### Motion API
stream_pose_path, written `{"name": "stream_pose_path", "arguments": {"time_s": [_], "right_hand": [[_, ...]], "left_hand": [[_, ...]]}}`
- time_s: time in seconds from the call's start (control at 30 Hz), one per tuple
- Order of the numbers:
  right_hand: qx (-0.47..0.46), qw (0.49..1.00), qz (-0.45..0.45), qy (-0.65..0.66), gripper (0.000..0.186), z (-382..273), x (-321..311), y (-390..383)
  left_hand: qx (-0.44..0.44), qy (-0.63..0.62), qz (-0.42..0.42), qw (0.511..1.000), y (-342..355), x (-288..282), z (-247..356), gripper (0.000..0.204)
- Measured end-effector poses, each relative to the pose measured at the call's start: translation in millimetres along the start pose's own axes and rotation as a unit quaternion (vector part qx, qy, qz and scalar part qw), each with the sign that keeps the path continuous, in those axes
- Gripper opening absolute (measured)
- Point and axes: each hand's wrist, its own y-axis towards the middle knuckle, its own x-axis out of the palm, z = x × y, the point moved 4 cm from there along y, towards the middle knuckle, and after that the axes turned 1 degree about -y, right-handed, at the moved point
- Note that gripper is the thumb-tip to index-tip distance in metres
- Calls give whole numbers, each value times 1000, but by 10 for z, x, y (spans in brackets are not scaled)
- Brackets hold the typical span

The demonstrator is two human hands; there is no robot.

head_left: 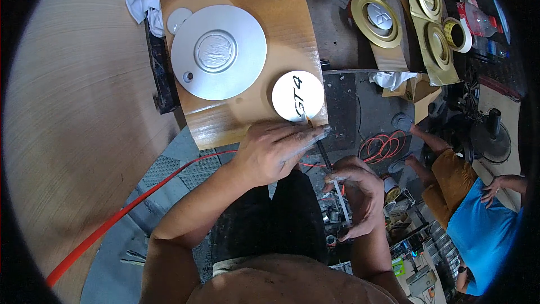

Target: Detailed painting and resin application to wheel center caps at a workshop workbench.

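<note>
A white disc point(284, 90) with black lettering lies at the cardboard sheet's point(214, 124) lower right corner. A thin brush point(322, 152) points up at it, its tip on or close to the lettering. My left hand point(273, 152) is closed at the upper shaft, just below the disc; its thumb is partly hidden. My right hand point(360, 194) grips the lower shaft, which has a pale end. A large silver round cover point(225, 39) with a raised centre lies left of the white disc.
Gold-masked rings point(360, 28), a tape roll point(463, 38) and a bottle point(478, 22) sit upper right. A red hose point(112, 219) crosses at left, near a wooden panel point(67, 135). A seated person in blue point(484, 231) is at right, above tools and cans point(392, 188).
</note>
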Motion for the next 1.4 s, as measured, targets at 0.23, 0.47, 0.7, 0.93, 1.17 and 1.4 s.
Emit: {"name": "stream_pose_path", "arguments": {"time_s": [0.23, 0.47, 0.7, 0.93, 1.17, 1.4], "right_hand": [[9, 1000, 9, 15, 93, -8, 17, 6], [13, 1000, 17, 21, 92, -8, 18, 4], [16, 1000, 13, 12, 92, -11, 20, 8], [10, 1000, 9, 7, 92, -9, 8, 12], [11, 1000, 13, 5, 92, -11, 15, 6], [5, 1000, 7, 5, 91, -10, 10, 11]], "left_hand": [[7, -2, 7, 1000, 1, -14, 2, 42], [0, -6, 4, 1000, 10, -16, 8, 41], [6, -3, 11, 1000, 1, -11, -9, 40], [6, -5, 9, 1000, 13, -11, -6, 40], [1, -5, 3, 1000, 19, -17, 4, 40], [5, 1, 3, 1000, 0, -13, -2, 39]]}}
